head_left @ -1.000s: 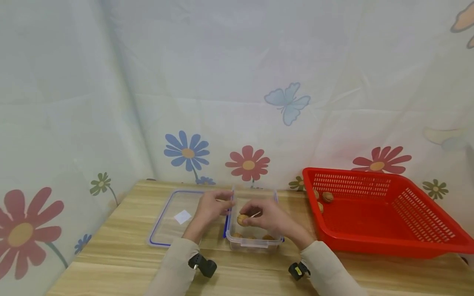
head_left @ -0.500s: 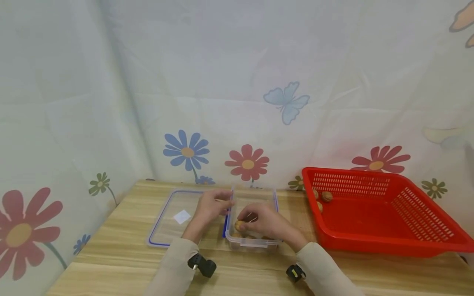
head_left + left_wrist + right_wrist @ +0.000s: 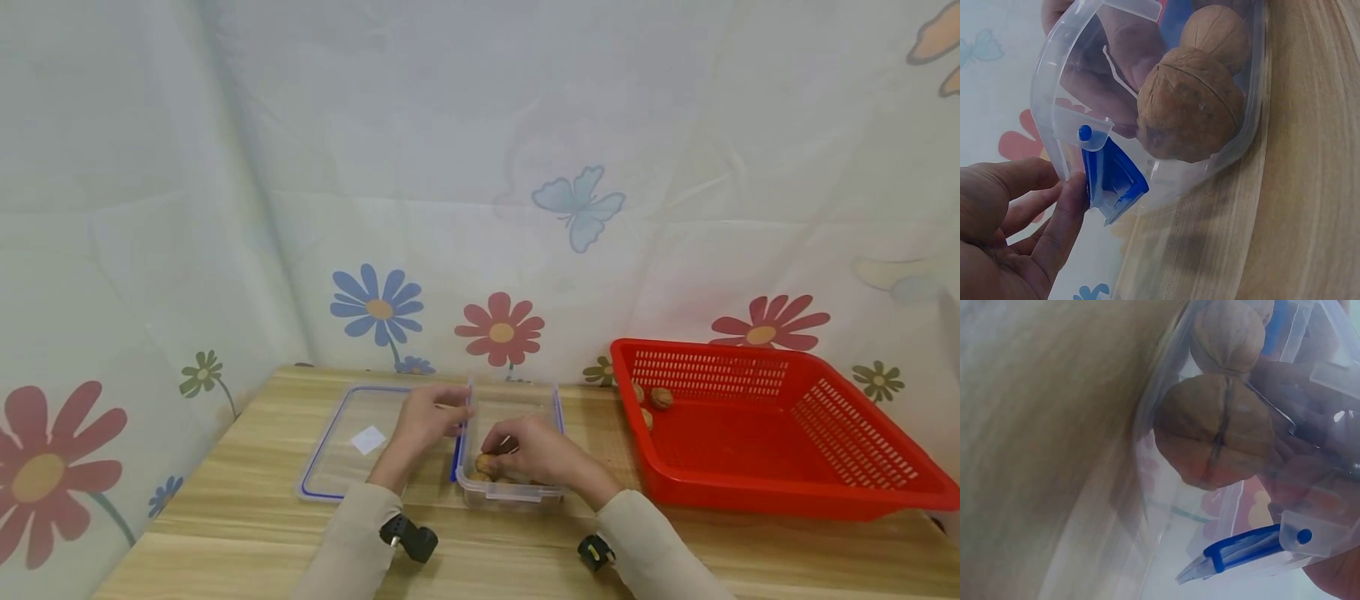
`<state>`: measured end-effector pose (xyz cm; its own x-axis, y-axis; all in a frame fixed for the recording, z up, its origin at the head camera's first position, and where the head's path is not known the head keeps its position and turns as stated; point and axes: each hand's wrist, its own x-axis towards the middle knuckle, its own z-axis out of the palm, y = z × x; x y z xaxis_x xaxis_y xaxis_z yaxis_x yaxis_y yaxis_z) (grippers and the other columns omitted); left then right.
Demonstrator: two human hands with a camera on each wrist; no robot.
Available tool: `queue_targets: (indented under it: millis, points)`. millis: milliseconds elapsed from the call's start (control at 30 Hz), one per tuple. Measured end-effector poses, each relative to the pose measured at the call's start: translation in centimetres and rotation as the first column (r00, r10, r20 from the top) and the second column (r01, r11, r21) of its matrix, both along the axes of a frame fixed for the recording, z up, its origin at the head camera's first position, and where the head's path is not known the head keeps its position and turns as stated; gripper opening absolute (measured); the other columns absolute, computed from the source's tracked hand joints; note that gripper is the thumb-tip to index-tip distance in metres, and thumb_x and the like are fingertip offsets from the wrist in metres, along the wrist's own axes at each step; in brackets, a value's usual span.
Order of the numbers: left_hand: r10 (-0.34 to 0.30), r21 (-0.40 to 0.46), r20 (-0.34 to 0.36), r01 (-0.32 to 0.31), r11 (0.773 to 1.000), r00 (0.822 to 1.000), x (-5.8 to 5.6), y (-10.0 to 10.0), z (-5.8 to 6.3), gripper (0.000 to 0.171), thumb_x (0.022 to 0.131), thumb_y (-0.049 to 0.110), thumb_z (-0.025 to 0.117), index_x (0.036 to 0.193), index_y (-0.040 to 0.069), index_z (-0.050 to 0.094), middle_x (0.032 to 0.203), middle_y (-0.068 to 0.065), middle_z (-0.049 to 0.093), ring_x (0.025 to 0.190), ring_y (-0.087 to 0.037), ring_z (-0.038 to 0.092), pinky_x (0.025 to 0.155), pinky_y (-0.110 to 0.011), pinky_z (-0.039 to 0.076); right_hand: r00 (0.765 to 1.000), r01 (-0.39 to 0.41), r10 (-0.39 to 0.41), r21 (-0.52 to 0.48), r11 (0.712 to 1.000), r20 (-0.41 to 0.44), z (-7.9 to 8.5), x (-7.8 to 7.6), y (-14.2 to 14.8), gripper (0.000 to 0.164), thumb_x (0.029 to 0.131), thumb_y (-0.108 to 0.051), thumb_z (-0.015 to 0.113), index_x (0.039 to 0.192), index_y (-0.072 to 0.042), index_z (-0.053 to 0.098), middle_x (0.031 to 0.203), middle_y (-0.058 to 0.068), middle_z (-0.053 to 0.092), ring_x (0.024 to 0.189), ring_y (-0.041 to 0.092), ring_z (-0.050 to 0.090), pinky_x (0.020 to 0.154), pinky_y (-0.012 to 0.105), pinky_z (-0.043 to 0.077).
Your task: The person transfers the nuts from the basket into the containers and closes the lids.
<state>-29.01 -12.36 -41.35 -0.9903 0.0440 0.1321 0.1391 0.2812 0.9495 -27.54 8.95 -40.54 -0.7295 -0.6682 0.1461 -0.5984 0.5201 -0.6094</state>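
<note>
A clear plastic food container with blue side latches stands in the middle of the table. My left hand grips its left rim, thumb and finger at the blue latch in the left wrist view. Inside the container, my right hand pinches a walnut near the front left corner. A thin white strip shows beside the right fingers through the wall. Several walnuts lie on the container's bottom; a large walnut is near the wall in the left wrist view.
The clear lid with a blue seal lies on the table at left, a white paper square on it. A red plastic basket at right holds a few walnuts. Behind hangs a flowered curtain.
My right hand has lowered the walnut toward the container's bottom, forward-left corner nearest me. My left hand has stayed at the left rim.
</note>
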Motion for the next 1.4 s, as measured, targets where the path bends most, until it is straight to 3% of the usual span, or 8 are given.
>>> queue_targets:
  millis: [300, 500, 667, 933, 1100, 1400]
  points:
    - [0.007, 0.005, 0.007, -0.007, 1.000, 1.000, -0.1, 0.1, -0.1, 0.032, 0.095, -0.001, 0.076, 0.126, -0.008, 0.072, 0.118, -0.022, 0.074, 0.081, -0.026, 0.076, 0.074, -0.036, 0.068, 1.000, 0.005, -0.006, 0.016, 1.000, 0.024, 0.0, 0.1, 0.1, 0.012, 0.095, -0.006, 0.080, 0.107, -0.009, 0.080, 0.101, -0.001, 0.078, 0.092, 0.012, 0.070, 0.091, 0.033, 0.063]
    - [0.009, 0.004, 0.016, -0.009, 1.000, 1.000, 0.0, 0.0, 0.1, 0.032, 0.096, 0.001, 0.077, 0.127, -0.006, 0.073, 0.119, -0.020, 0.074, 0.083, -0.026, 0.076, 0.074, -0.036, 0.068, 1.000, 0.012, -0.011, -0.010, 1.000, 0.027, 0.6, 0.4, 0.2, 0.017, 0.096, -0.003, 0.078, 0.113, -0.004, 0.078, 0.108, 0.006, 0.078, 0.099, 0.020, 0.072, 0.096, 0.043, 0.063]
    - [0.001, -0.007, 0.021, -0.001, 1.000, 1.000, 0.0, 0.0, 0.0, 0.032, 0.097, 0.001, 0.076, 0.128, -0.006, 0.072, 0.122, -0.023, 0.073, 0.085, -0.028, 0.076, 0.075, -0.037, 0.068, 0.999, 0.015, -0.011, -0.091, 0.996, 0.052, 1.5, 0.4, 0.9, 0.023, 0.098, -0.004, 0.077, 0.120, 0.000, 0.075, 0.117, 0.017, 0.075, 0.108, 0.031, 0.072, 0.099, 0.049, 0.061]
    - [-0.002, 0.004, 0.017, 0.001, 1.000, 1.000, -0.1, 0.0, 0.1, 0.033, 0.096, 0.001, 0.076, 0.129, -0.007, 0.071, 0.121, -0.025, 0.072, 0.089, -0.030, 0.076, 0.075, -0.037, 0.068, 0.999, 0.047, -0.048, -0.083, 0.995, -0.006, 5.7, 1.3, 2.5, 0.026, 0.099, -0.014, 0.078, 0.124, -0.009, 0.075, 0.118, 0.003, 0.076, 0.108, 0.020, 0.073, 0.094, 0.034, 0.063]
    - [0.003, 0.005, 0.020, -0.003, 1.000, 1.000, -0.2, 0.0, 0.1, 0.033, 0.096, 0.000, 0.076, 0.128, -0.007, 0.072, 0.120, -0.024, 0.072, 0.089, -0.030, 0.076, 0.075, -0.037, 0.068, 0.997, 0.055, -0.058, -0.079, 0.995, -0.045, 8.7, 2.0, 3.6, 0.030, 0.099, -0.018, 0.079, 0.128, -0.010, 0.074, 0.121, 0.002, 0.076, 0.110, 0.020, 0.073, 0.095, 0.033, 0.063]
    - [0.003, -0.002, 0.025, -0.003, 1.000, 1.000, -0.2, 0.0, 0.2, 0.034, 0.096, -0.001, 0.075, 0.129, -0.007, 0.071, 0.122, -0.025, 0.072, 0.088, -0.029, 0.076, 0.074, -0.035, 0.068, 0.987, 0.115, -0.122, -0.077, 0.990, -0.102, 12.5, 1.3, 6.2, 0.032, 0.096, -0.017, 0.082, 0.127, -0.010, 0.075, 0.121, 0.004, 0.076, 0.109, 0.023, 0.073, 0.094, 0.039, 0.064]
